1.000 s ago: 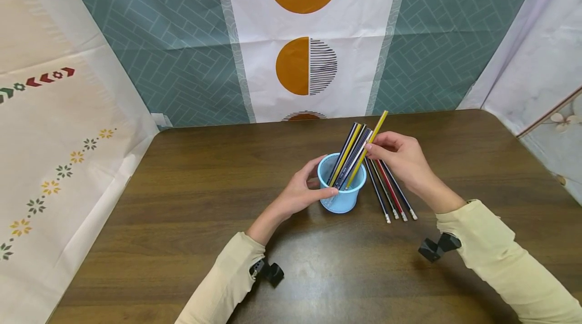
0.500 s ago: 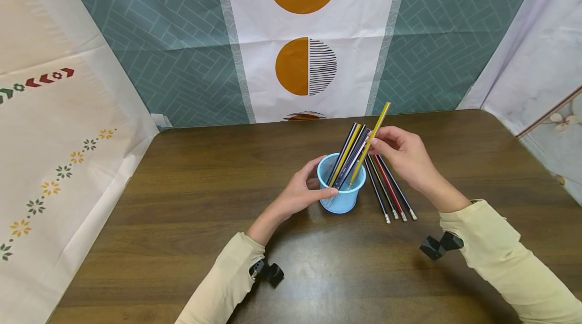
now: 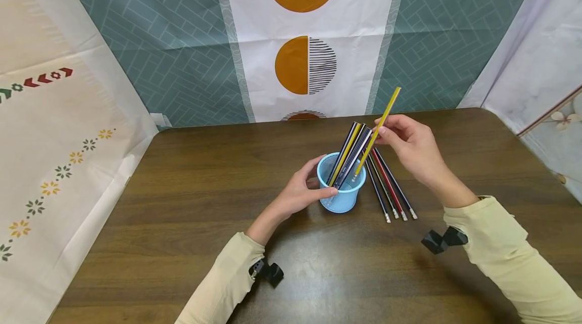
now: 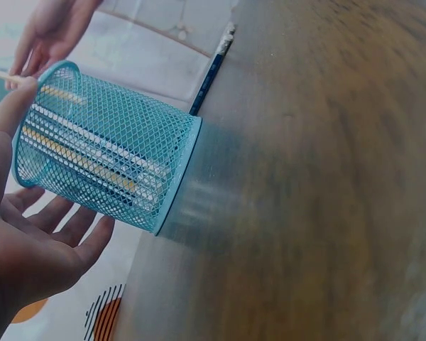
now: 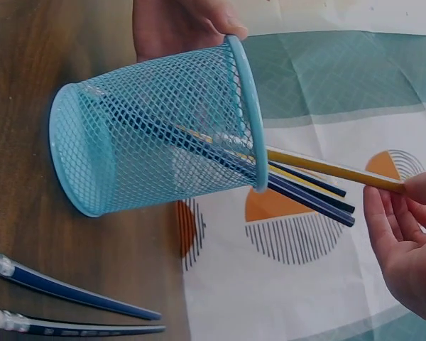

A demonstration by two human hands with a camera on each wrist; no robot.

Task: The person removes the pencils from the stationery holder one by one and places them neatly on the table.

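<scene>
A light blue mesh pencil cup (image 3: 341,203) stands on the wooden table, gripped at its rim and side by my left hand (image 3: 300,190). Several dark and yellow pencils (image 3: 349,154) lean together inside it. My right hand (image 3: 414,149) pinches a yellow pencil (image 3: 390,106) between thumb and fingers, above and to the right of the cup. That pencil slants, and its eraser end is still just inside the rim; the right wrist view shows the silvery ferrule behind the mesh (image 5: 248,99). In the left wrist view, the thumb lies at the cup's rim (image 4: 69,65).
Several pencils (image 3: 393,190), dark ones and a red one, lie side by side on the table (image 3: 204,202) right of the cup, erasers toward the person. A patterned cloth (image 3: 182,36) hangs behind the table's far edge. Pale cloths flank both sides.
My right hand has moved up and to the right, drawing the yellow pencil partly out of the cup. The left hand and cup have stayed in place.
</scene>
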